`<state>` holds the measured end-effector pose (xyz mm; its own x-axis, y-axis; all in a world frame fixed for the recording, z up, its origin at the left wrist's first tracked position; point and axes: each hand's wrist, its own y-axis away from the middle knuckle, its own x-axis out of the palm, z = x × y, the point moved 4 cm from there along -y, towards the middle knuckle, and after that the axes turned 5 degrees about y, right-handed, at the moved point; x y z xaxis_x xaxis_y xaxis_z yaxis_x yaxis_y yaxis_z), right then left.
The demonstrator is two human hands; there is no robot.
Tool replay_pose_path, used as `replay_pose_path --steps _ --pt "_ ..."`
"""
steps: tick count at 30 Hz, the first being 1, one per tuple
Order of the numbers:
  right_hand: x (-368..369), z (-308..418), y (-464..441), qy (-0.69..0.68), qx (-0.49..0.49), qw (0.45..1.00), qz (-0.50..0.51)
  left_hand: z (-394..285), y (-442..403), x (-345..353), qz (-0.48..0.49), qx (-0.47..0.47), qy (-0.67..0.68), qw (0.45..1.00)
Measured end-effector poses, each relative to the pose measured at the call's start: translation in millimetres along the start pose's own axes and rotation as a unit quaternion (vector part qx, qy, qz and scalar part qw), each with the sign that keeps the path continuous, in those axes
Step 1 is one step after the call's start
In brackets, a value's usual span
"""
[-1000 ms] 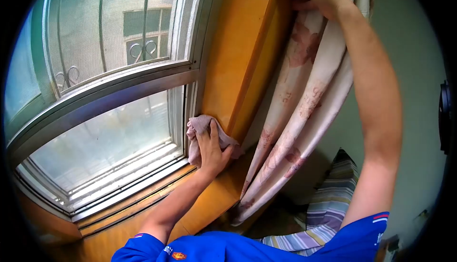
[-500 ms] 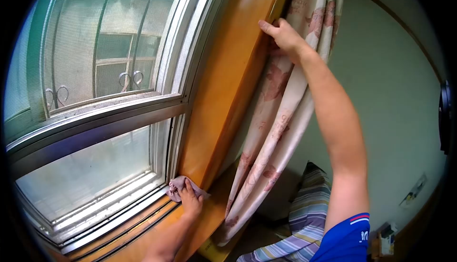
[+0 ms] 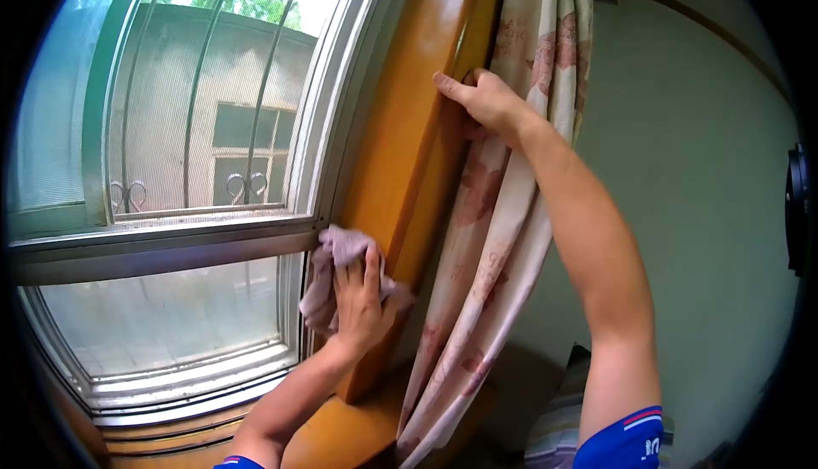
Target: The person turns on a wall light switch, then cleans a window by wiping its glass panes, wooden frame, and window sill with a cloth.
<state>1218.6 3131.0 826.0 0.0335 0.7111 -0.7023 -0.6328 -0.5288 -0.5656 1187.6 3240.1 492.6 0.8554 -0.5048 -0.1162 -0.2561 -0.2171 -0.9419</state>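
A crumpled mauve cloth [image 3: 319, 294] lies against the orange wooden window casing [image 3: 388, 149], beside the metal window frame. My left hand [image 3: 362, 303] presses on this cloth with its fingers over it. Higher up, my right hand [image 3: 490, 107] grips the casing's outer edge, its thumb on the front face and its other fingers partly hidden behind. The floral curtain [image 3: 503, 239] hangs right behind my right hand and forearm.
The window's metal crossbar [image 3: 170, 256] runs between a screened upper pane and a frosted lower pane [image 3: 170, 316]. Below is a wooden sill [image 3: 341, 431] with tracks. A striped fabric item [image 3: 554, 431] lies at the lower right, near the green wall [image 3: 699, 213].
From the casing's bottom corner, my left hand and the cloth have moved up along it. My right hand is lower on the casing than a second ago. The view has shifted.
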Motion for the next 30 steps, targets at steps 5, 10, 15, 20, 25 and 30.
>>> replay_pose_path --steps 5,10,15,20,25,30 --pt "1 0 3 -0.067 0.042 0.997 0.008 -39 -135 -22 -0.107 0.083 -0.004 0.991" --pt "-4 -11 -14 -0.150 0.057 0.987 0.035 -65 -269 -41 -0.164 0.151 -0.011 0.975" --pt "5 -14 -11 -0.121 0.039 0.990 0.058 -106 -413 -62 -0.114 0.147 -0.027 0.982" --pt "2 7 5 -0.050 0.001 0.996 0.069 -153 -497 -85 -0.029 0.204 -0.186 0.961" --pt "3 3 2 -0.059 0.015 0.997 0.057 -139 -515 -74 -0.012 0.246 0.016 0.969" --pt "2 -1 0 -0.060 -0.036 0.996 0.053 -143 -493 -73 -0.135 0.324 -0.099 0.931"
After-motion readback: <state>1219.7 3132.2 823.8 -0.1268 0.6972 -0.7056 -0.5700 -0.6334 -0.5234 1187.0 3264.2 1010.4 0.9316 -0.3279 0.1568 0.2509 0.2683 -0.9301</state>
